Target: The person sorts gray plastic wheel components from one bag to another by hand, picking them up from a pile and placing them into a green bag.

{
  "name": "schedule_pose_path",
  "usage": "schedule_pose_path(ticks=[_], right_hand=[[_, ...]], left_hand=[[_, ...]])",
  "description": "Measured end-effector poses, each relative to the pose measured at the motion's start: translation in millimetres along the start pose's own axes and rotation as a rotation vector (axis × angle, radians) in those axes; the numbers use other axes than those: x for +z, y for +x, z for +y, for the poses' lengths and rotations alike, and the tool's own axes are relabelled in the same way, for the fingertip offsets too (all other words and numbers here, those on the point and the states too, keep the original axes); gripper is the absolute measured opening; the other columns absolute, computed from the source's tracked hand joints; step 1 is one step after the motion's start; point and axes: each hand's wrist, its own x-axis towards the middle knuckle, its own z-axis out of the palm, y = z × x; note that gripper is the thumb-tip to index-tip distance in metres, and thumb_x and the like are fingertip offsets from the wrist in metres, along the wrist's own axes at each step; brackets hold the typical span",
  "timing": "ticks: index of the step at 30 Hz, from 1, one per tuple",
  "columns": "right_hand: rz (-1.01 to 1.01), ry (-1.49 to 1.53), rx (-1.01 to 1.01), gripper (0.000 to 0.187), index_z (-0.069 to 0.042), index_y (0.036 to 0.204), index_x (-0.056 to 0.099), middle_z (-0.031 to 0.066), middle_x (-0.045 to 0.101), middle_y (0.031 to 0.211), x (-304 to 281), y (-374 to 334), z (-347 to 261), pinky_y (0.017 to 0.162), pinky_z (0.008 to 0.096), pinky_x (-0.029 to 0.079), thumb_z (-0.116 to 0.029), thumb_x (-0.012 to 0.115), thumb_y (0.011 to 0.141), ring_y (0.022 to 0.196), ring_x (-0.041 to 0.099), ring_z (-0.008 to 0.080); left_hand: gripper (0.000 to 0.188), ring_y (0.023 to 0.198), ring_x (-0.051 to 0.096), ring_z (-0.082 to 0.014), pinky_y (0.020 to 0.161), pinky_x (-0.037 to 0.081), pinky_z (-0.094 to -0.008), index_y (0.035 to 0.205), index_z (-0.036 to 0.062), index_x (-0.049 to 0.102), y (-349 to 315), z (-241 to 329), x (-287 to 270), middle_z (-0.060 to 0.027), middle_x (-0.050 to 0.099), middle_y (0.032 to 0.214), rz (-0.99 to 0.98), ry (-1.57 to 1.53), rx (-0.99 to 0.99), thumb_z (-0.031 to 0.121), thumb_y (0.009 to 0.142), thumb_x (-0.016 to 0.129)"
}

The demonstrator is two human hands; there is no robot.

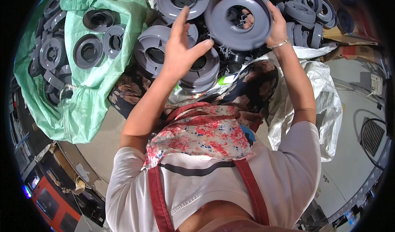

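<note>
The right hand [277, 26] is clamped on the rim of a grey flanged plastic ring [218, 24], fingertips showing through its centre hole. The ring is held above the pile before the lap, broad face toward the head, its hole's axis pointing up at the viewer; being round, it has no long side. The left hand [180, 53] is spread, thumb near the ring's left edge, over stacked grey rings [201, 73]. Rings crowd both sides; the freer room lies toward the floral apron [201, 135].
</note>
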Motion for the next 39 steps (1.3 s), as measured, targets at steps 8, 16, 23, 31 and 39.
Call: schedule_pose_path(ticks=[8,16,23,31,39], right_hand=[[-0.089,-1.699,0.314,0.057,-0.001,0.107,0.057,0.0255,0.058,0.103,-59,55,111,0.088,0.0383,0.044,-0.038,0.067,0.065,0.098,0.056,0.0375],[0.107,-1.690,0.065,0.080,-0.008,0.125,0.043,0.0175,0.045,0.116,-9,6,83,0.095,0.0387,0.038,-0.032,0.078,0.057,0.108,0.043,0.0351],[0.060,-1.328,-0.326,0.073,-0.007,0.123,0.045,0.0164,0.049,0.108,77,-59,11,0.086,0.0342,0.044,-0.028,0.077,0.060,0.104,0.050,0.0289],[-0.437,-1.603,-0.688,0.071,-0.012,0.120,0.045,0.0133,0.045,0.110,83,-65,2,0.081,0.0374,0.046,-0.012,0.075,0.055,0.102,0.045,0.0326],[-0.285,-0.267,0.754,0.084,0.015,0.086,0.053,0.0240,0.062,0.072,63,-52,5,0.034,0.0264,0.046,-0.067,0.034,0.082,0.047,0.060,0.0223]], left_hand=[[0.036,0.086,0.060,-0.0230,0.079,0.050,-0.0367,0.108,-0.0037,0.050,13,-4,1,-0.0129,0.059,0.095,0.046,-0.602,-0.683,0.024,0.085,0.056],[0.040,0.083,0.055,-0.0132,0.074,0.046,-0.0271,0.106,-0.0020,0.049,0,19,-16,-0.0086,0.058,0.094,0.039,0.142,-0.248,0.022,0.079,0.066],[0.038,0.076,0.055,-0.0091,0.067,0.046,-0.0226,0.105,-0.0025,0.051,-21,18,7,-0.0055,0.059,0.091,-0.175,-0.440,-0.558,0.021,0.080,0.066],[0.037,0.090,0.059,-0.0183,0.081,0.050,-0.0332,0.111,-0.0044,0.049,-11,41,-18,-0.0110,0.058,0.102,-0.347,-0.663,-0.797,0.019,0.085,0.059],[0.041,0.086,0.055,-0.0110,0.073,0.046,-0.0275,0.110,-0.0031,0.049,-23,24,0,-0.0071,0.058,0.095,-0.176,-0.325,-0.468,0.019,0.080,0.066]])
